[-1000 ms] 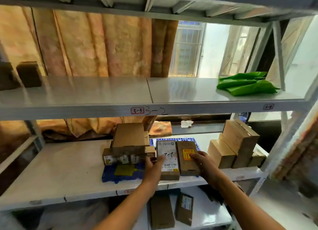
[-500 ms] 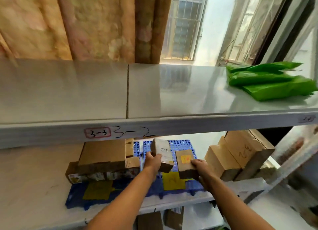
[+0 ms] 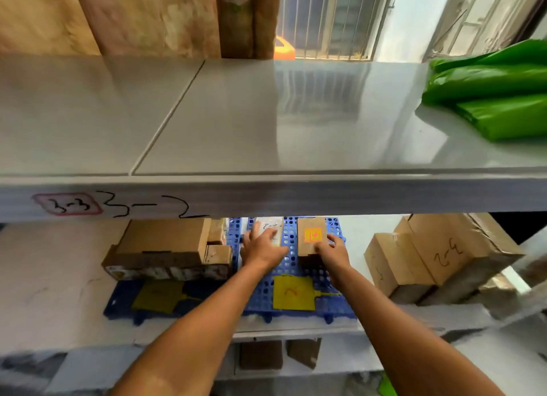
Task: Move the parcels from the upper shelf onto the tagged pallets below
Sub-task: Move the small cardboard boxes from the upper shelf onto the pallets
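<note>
On the lower shelf point(image 3: 59, 280), a stack of brown boxes point(image 3: 165, 250) sits on the left blue pallet point(image 3: 124, 307), which carries a yellow tag point(image 3: 158, 296). Just right of it, the left hand point(image 3: 263, 246) lies flat, fingers spread, on a white-labelled parcel point(image 3: 270, 228) resting on the right blue pallet point(image 3: 296, 265). Beside that, the right hand point(image 3: 333, 252) grips the near end of a brown parcel point(image 3: 310, 237) with an orange sticker, also on this pallet, behind its yellow tag marked 2 point(image 3: 293, 292). Further right stand larger cartons point(image 3: 429, 256). The upper shelf point(image 3: 266, 123) holds green bags point(image 3: 491, 99) at its right end.
</note>
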Available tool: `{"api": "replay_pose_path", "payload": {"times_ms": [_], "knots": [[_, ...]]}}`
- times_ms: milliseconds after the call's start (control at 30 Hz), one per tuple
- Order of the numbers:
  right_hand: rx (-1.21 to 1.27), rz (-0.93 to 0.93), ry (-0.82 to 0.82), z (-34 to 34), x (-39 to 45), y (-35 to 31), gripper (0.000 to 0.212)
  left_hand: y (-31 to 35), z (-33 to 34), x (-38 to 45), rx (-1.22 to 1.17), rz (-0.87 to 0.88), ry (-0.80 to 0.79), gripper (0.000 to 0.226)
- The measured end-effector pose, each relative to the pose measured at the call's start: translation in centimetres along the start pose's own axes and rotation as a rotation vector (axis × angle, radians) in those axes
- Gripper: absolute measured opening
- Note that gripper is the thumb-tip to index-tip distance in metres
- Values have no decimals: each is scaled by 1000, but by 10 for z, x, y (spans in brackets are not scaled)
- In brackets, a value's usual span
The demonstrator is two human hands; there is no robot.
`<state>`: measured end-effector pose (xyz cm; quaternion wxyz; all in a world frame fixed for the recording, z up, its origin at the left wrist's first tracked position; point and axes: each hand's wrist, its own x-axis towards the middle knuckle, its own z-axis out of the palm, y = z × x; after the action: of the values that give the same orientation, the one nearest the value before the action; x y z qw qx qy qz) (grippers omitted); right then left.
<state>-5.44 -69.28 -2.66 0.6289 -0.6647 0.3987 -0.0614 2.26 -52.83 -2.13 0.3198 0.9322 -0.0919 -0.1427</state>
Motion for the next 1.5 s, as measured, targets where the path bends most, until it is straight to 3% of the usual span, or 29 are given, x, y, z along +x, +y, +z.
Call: {"api": "replay_pose_path", "payload": {"times_ms": [133,267,433,667,833,933,1067,1233,1333,1500], "knots": [[-209,-39,-17,7,1,-5,51,-8,-1,8,-22,-44,56,63],[-484,-13,7,22,12,-9,33,-17,-4,15,10,-40,57,65],[-374,-92,2,46,13,-13,48,-24,-8,20,78,30,-10,72],[-317,-126,-94,53,2,-12,34,-23,-20,23,152,73,-122,81],[-348,-127,-58,37,-13,-21,53,-5,-24,4,160,116,-76,87],[-366,-187,-55,28,-27,-34,15,8,-35,-14,129,184,-25,80],[-378,-285,-113,23,-68,-71,22,20,-68,-42,9,219,-30,64],[-365,-269,-315,49,-157,-109,28,9,-134,-96,-123,284,-3,53],[-540,-369,-428,88,-227,-116,25,-28,-184,-142,-152,300,61,47],[-556,-545,-549,185,-347,-108,38,-132,-280,-237,-178,235,265,59]]}}
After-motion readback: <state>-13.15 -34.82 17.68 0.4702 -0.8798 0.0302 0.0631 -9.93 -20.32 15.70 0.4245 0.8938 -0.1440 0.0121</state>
